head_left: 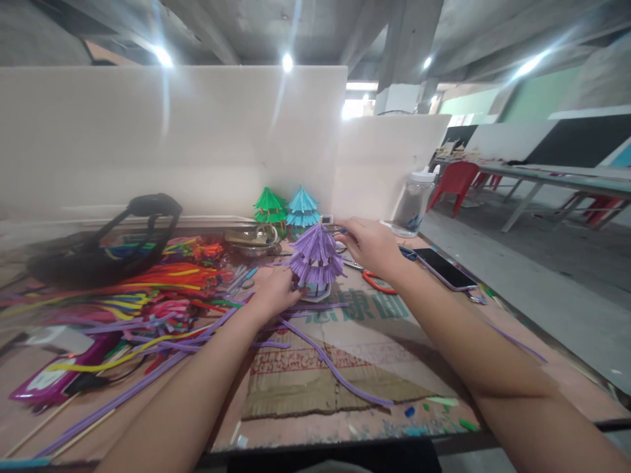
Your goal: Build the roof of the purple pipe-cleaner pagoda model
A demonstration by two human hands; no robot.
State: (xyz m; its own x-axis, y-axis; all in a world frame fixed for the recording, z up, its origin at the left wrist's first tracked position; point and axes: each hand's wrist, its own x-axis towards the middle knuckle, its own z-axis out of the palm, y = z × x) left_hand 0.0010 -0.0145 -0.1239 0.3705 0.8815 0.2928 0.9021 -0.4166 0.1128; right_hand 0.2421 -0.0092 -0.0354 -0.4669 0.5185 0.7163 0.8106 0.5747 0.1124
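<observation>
A small purple tiered pagoda model [318,256], made of fuzzy craft stems, stands on a pale base at the middle of the table. My left hand [276,288] is closed on the base at its left side. To the right of the model's upper roof is my right hand [372,244], its fingers bent together; what is between them is too small to make out. Red-handled scissors [378,282] lie just under the right hand. Behind stand a green pagoda model [270,209] and a light blue one [302,206]. Loose purple stems [335,369] lie across the cardboard [315,394].
Bundles of coloured stems [172,279], a magenta glue gun [73,368] and a blurred black bag [113,240] are at left. A glass bowl [252,240] sits behind. At right are a phone [445,268] and a clear bottle [414,203]. White panels [172,144] close off the back.
</observation>
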